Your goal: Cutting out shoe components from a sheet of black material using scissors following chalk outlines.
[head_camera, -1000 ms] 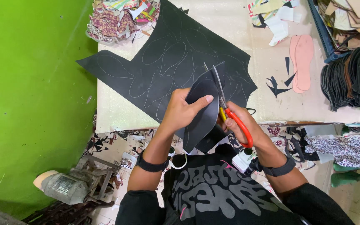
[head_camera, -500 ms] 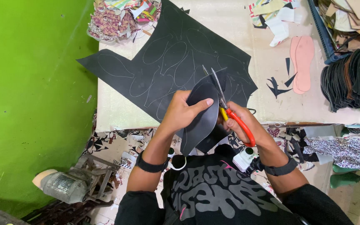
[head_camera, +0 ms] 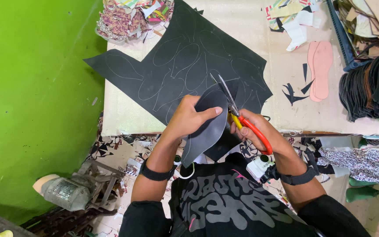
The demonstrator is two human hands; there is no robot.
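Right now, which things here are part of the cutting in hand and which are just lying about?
In use: left hand holding the black sole-shaped piece; right hand working the red-handled scissors; black marked sheet.

Lying about: pink insoles, stack of dark soles, patterned scraps, black offcuts.

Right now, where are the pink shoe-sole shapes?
In the head view, the pink sole-shaped cutouts lie on the pale table's right side, between the black marked sheet and the dark sole stack.
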